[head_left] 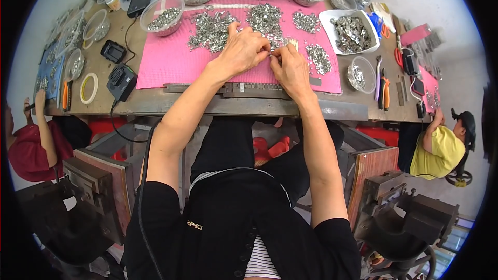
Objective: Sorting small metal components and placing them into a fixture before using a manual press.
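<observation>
My left hand (243,47) and my right hand (291,67) meet over a pink mat (155,62), their fingertips pinched close together. Whatever lies between those fingertips is too small to make out. Just beyond my left hand spreads a pile of small shiny metal pieces (207,31), and another metal heap (264,16) lies farther right. Beside my right hand is a smaller cluster of metal parts (318,58). Along the mat's near edge, below both hands, runs a long metal bar (249,90) with a row of small pieces set along it.
Clear plastic tubs (163,16) of metal parts line the far side, with a white bowl (353,32) at right. Orange-handled pliers (384,92), a tape roll (88,88) and a black charger (121,82) lie around. Other people work at left (39,145) and right (438,150).
</observation>
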{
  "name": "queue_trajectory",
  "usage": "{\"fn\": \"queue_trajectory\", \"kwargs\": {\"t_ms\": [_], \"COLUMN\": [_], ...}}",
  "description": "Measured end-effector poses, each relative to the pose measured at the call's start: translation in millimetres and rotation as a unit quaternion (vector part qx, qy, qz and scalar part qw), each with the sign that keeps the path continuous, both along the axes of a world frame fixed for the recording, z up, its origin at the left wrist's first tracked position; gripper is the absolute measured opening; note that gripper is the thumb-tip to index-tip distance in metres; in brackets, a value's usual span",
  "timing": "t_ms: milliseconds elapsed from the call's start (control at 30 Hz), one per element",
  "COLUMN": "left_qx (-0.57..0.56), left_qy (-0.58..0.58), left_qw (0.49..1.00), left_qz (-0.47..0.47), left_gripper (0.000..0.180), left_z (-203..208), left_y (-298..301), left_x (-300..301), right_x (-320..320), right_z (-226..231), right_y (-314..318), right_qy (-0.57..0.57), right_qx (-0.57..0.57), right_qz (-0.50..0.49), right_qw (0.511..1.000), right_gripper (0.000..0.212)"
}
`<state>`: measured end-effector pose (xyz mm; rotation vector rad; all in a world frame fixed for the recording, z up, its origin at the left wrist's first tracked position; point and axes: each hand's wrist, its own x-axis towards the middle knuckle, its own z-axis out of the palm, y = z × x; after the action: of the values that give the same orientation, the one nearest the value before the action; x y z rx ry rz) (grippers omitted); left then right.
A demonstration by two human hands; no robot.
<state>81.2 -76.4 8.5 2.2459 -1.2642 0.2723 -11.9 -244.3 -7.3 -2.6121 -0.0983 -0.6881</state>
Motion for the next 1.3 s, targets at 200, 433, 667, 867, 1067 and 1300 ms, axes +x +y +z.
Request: {"fn": "queue_trajectory", "kwargs": {"t_ms": [200,433,667,867,1067,1300], "left_qx": [0.030,0.058,-0.081,-0.092,-0.103,-0.106], "left_qy": [-0.005,0.055,0.011,-0.006,0.007,0.010], "left_qw": [0.998,0.996,0.995,0.996,0.995,0.994], "left_qz": [-0.049,-0.050,-0.048,-0.008,0.001,0.007], "left_gripper": [0.014,0.014,0.010,0.013,0.016,0.017], "left_z": [3,13,11,-6,-5,-7], "left_y": [-2,-1,21,22,19,21], "left_x": [9,7,-52,-81,-86,-90], "right_x": [3,-2,-58,-70,-74,-77], "right_z": [2,7,22,11,9,4], "right_y": [-4,-5,-8,2,6,2], "right_qy": [0.016,0.006,-0.002,-0.047,-0.066,-0.027], "right_qx": [0.006,0.016,0.096,0.044,0.035,0.150], "right_qz": [0.014,0.027,0.088,0.099,0.090,0.086], "right_qw": [1.000,0.999,0.991,0.993,0.993,0.985], "right_gripper": [0.015,0.014,0.010,0.019,0.022,0.017]}}
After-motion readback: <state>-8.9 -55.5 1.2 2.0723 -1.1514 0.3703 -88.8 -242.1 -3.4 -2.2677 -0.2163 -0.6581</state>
